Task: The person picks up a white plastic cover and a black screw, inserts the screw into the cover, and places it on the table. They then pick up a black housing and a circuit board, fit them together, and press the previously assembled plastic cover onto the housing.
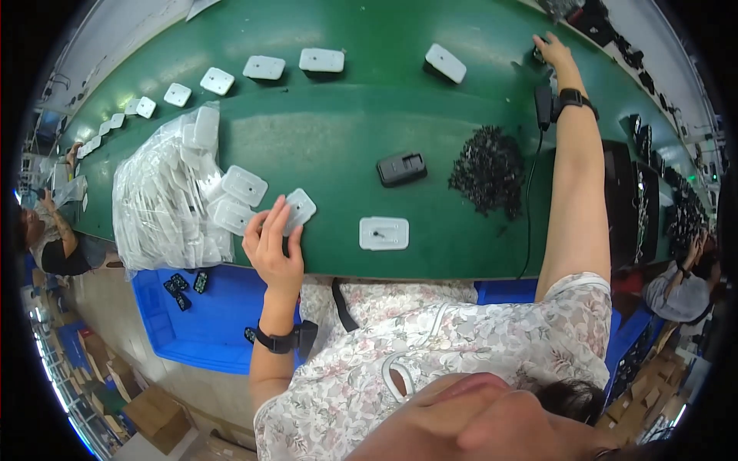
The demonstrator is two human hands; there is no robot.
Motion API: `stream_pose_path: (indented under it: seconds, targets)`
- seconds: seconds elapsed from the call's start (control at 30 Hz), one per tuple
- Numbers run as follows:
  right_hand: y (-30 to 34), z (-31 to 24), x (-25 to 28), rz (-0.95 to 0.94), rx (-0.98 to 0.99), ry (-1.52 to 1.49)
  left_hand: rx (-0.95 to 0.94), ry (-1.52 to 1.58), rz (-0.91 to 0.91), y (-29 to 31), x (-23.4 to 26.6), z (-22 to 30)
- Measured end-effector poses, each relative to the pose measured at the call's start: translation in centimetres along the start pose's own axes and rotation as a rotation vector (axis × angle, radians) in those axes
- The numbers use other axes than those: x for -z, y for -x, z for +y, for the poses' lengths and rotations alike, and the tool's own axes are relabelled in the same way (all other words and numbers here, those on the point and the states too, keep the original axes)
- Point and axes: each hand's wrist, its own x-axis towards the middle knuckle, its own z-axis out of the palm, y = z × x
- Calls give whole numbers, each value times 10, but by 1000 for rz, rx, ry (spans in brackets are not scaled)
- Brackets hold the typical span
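Bulging at the left of the green table (pixel 330 131), a clear bag (pixel 157 211) holds many white covers (pixel 206 127), with two loose covers (pixel 244 186) just beside it. Next, the left hand (pixel 275 250) has its fingertips on another cover (pixel 300 209), close to the table's near edge; I cannot tell whether that grip pinches it or merely touches. It looks like thin plastic, so probably light, stiff and slick, best taken by opposite rims. Further right, a lone cover (pixel 396 234) carries a small black part (pixel 377 233), with a black box (pixel 401 169) beyond it. Then comes a pile (pixel 488 170) of black bits; at far right, the right hand (pixel 552 52) meets a dark object (pixel 539 56), its grip too hidden to judge.
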Motion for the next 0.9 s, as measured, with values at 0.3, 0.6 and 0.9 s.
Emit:
stream_pose_path:
  seconds: [0.3, 0.6, 0.9]
  targets:
    - [46, -77, 73, -74, -38, -772, -38, 102, -56, -12, -2, -10]
    - [266, -205, 111, -336, 851, -895, -135, 93, -98, -55, -46, -14]
    - [288, -189, 72, -45, 855, -780, -251, 383, -208, -4, -26, 39]
